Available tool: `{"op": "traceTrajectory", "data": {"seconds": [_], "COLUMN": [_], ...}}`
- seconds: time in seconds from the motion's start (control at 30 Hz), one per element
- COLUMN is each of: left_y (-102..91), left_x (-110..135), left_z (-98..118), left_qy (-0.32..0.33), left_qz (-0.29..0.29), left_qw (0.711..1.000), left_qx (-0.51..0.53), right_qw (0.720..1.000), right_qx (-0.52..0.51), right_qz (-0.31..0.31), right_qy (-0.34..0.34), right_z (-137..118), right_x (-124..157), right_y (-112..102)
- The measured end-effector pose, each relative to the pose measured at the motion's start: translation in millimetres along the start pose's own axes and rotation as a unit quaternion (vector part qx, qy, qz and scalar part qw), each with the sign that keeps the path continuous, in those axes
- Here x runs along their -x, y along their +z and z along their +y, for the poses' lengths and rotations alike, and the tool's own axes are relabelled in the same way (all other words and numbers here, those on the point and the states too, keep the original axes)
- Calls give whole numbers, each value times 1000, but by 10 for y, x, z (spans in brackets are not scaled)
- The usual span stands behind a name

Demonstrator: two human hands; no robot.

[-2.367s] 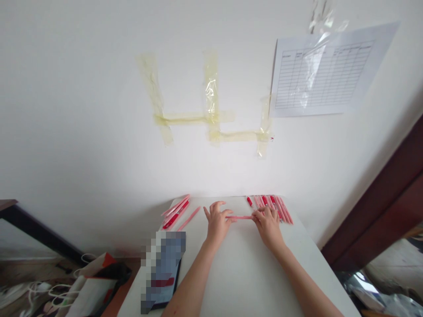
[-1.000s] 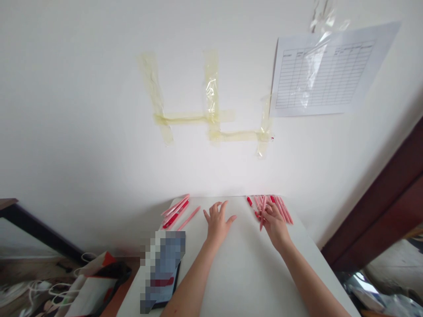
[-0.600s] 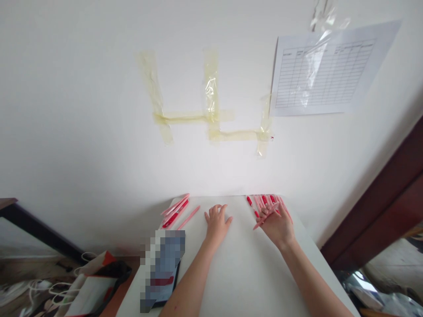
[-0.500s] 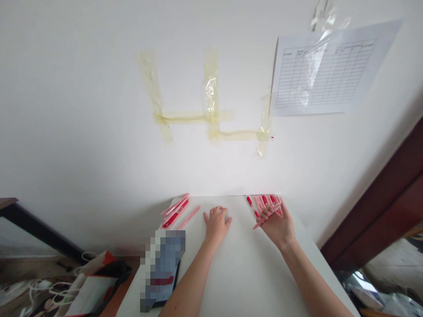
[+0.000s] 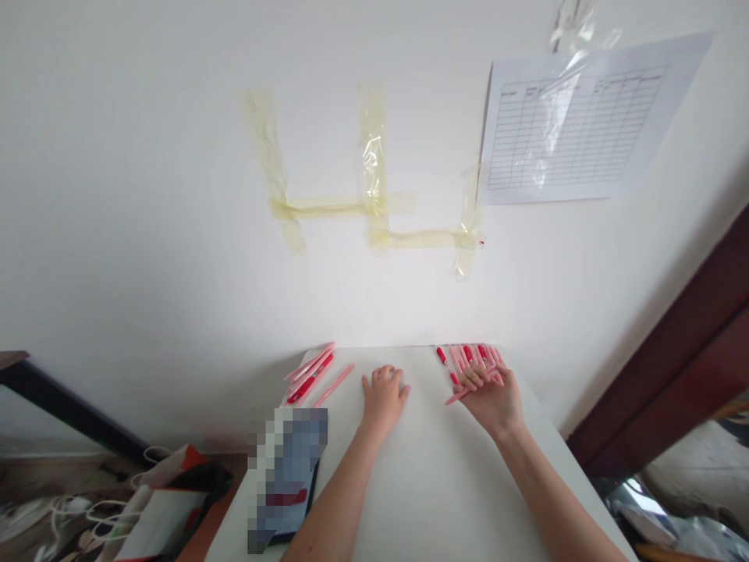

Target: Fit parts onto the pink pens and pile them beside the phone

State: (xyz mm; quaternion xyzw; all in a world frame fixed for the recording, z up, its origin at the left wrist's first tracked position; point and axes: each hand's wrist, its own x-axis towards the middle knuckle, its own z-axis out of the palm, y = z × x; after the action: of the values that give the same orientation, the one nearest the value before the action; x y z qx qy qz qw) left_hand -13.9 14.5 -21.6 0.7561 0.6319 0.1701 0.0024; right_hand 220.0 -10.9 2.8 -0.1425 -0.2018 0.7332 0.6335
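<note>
A small white table (image 5: 433,476) stands against the wall. My right hand (image 5: 493,396) rests at the near end of a row of pink and red pens (image 5: 468,357) at the table's far right. Its fingers lie flat over a pink pen (image 5: 453,397), whose tip pokes out to the left. My left hand (image 5: 383,396) lies on the table's middle with its fingers loosely curled and nothing in it. A second cluster of pink and red pens (image 5: 310,376) lies at the far left corner.
A dark tablet (image 5: 286,484), partly blurred, lies on the table's left edge. Strips of yellowed tape (image 5: 374,195) and a ruled paper sheet (image 5: 576,129) hang on the wall. A bag and cables (image 5: 157,507) sit on the floor at left; dark wood trim (image 5: 672,375) is at right.
Both hands held one pink pen between them. My left hand let go and curled on the table. My right hand carried the pen to the right-hand row and laid flat over it.
</note>
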Motion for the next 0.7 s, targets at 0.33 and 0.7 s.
{"op": "traceTrajectory", "data": {"seconds": [0.33, 0.7], "left_y": [6, -29], "left_x": [0, 6], "left_z": [-2, 9], "left_qy": [5, 4], "left_qz": [0, -16], "left_qw": [1000, 1000], "left_qx": [-8, -16], "right_qw": [999, 999], "right_qx": [-44, -21], "right_qz": [24, 26], "right_qy": [13, -3], "right_z": [11, 9], "right_x": [-16, -45], "right_y": [-20, -64]}}
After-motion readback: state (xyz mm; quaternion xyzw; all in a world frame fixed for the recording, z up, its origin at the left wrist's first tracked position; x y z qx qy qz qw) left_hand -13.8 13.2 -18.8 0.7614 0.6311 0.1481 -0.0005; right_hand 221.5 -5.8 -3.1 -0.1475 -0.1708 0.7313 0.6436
